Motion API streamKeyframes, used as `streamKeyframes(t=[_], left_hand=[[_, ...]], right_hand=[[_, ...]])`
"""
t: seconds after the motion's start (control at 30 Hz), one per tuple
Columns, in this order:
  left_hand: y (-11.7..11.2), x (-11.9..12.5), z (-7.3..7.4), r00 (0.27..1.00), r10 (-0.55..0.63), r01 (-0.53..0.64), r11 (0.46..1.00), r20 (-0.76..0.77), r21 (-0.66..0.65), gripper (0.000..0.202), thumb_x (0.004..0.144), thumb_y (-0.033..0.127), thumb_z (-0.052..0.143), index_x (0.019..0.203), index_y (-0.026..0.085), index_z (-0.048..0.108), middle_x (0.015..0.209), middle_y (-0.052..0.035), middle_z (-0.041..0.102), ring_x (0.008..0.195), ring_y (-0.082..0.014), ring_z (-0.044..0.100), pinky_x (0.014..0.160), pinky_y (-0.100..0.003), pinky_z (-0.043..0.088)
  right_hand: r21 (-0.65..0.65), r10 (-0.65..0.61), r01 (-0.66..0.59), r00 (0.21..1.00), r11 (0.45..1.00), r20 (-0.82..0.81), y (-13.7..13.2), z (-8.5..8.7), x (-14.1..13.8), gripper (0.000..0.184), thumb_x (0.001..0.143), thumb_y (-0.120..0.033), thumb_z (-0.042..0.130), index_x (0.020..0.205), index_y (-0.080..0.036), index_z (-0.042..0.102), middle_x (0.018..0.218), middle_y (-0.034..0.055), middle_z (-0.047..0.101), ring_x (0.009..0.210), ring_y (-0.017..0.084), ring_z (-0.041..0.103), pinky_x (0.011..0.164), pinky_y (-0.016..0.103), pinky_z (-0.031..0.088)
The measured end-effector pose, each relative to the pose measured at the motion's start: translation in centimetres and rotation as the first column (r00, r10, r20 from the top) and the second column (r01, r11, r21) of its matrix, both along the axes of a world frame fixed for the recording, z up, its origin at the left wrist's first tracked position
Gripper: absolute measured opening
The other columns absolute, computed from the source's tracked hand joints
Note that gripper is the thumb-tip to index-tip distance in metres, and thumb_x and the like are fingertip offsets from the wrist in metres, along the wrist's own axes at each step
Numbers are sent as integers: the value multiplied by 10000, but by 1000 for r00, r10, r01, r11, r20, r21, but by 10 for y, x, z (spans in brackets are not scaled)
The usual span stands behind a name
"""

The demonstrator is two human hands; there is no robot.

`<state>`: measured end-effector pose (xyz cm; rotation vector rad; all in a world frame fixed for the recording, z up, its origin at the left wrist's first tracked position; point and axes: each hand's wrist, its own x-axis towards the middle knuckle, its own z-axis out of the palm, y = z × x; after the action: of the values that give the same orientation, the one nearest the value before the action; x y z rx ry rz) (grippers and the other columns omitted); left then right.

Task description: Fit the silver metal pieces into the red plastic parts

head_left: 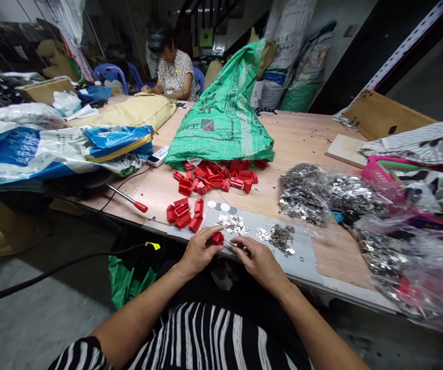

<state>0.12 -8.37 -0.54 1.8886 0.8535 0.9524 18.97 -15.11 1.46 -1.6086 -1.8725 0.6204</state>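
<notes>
My left hand (198,253) grips a small red plastic housing (218,238) between thumb and fingers at the table's front edge. Close to its right, my right hand (259,261) pinches a small, thin metal piece (229,243) pointing toward the housing; its exact kind is too small to make out. Just beyond the hands, two heaps of flat metal pieces lie on a grey sheet (304,257): a bright heap (234,224) and a darker heap (282,237). To the left, several red housings (183,213) sit grouped near the edge.
A green woven sack (221,118) spills more red housings (216,177) onto the table. A red-handled tool (131,200) lies left. Plastic bags of metal pieces (304,192) and a pink basket (377,172) crowd the right. A person (177,72) sits across the table.
</notes>
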Motion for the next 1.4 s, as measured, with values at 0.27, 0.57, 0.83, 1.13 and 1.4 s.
streamKeyframes(t=[0.27,0.57,0.83,1.13,1.4], left_hand=[[9,3,-1,992,-69,76,995,-106,61,420,762,125,674,1167,212,606,1082,-71,683,1024,-190,632,927,-336,490],[9,3,-4,993,-79,84,995,-90,60,421,771,157,676,1178,235,607,1084,-62,690,1020,-190,638,913,-325,495],[10,2,-8,994,-79,85,994,-78,75,432,778,169,672,1197,243,595,1106,-61,686,1044,-189,632,931,-327,490],[7,3,-10,994,-70,77,993,-85,89,422,783,133,655,1188,236,591,1099,-52,687,1016,-178,640,903,-314,508],[6,5,-8,996,-50,55,996,-76,64,393,769,110,654,1138,233,597,1111,-53,671,1043,-191,620,926,-344,483]], right_hand=[[22,62,-63,996,998,60,7,0,0,183,889,-172,512,980,-224,663,938,41,666,871,173,625,787,290,480],[-3,70,-70,996,998,55,8,-2,1,187,883,-150,514,966,-210,671,928,47,664,865,173,625,783,295,484],[-44,81,-82,997,996,-5,12,1,4,176,880,-152,523,952,-211,673,922,42,668,858,166,620,782,287,476],[-158,-32,45,996,986,85,13,11,-11,154,862,-151,517,876,-211,658,878,31,660,825,175,610,748,288,458],[-137,-70,89,988,987,140,9,8,-22,157,888,-175,475,921,-210,624,890,42,633,831,185,596,744,299,448]])
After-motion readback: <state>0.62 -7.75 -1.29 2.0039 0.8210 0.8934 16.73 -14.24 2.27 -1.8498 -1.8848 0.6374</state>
